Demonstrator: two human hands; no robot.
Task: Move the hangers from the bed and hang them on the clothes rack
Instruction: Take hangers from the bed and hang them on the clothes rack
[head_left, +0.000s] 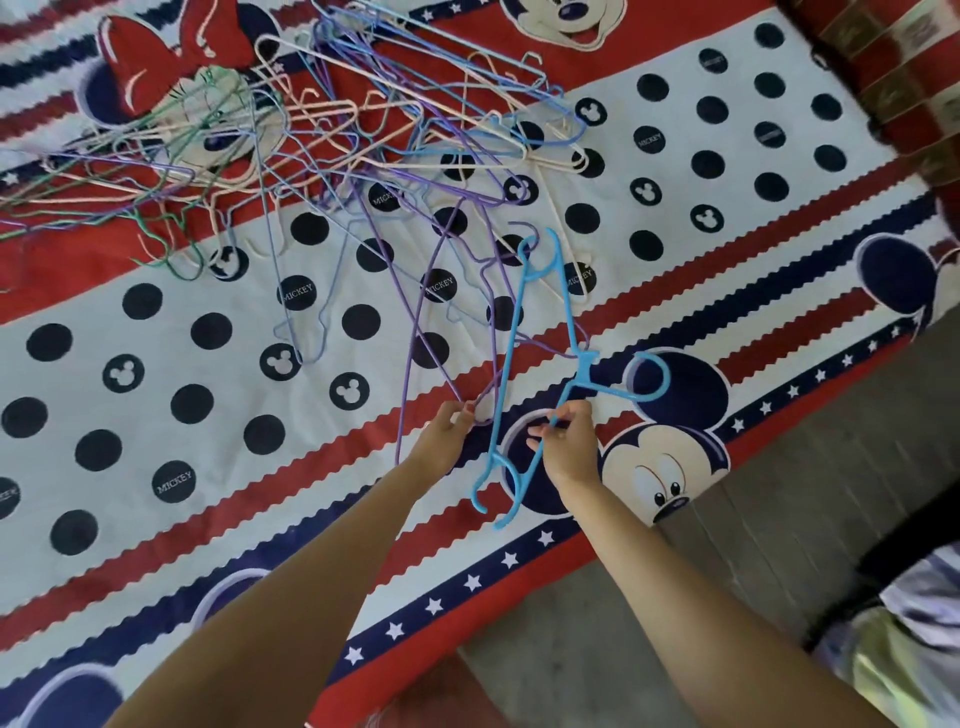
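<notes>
Head: thin plastic hanger (524, 364), wiry tangle (322, 130).

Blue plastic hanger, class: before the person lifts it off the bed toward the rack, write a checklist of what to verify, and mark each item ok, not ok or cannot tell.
1. Right hand grips the blue plastic hanger on its frame: ok.
2. Left hand pinches the purple wire hanger: ok.
3. Blue hanger free of the purple wires crossing it: not ok, they overlap near the middle.
4. Purple hanger free of the tangled hanger pile: cannot tell.
5. Blue hanger's hook clear and unsnagged: ok.
6. Clothes rack within reach: cannot tell, it is out of view.
</notes>
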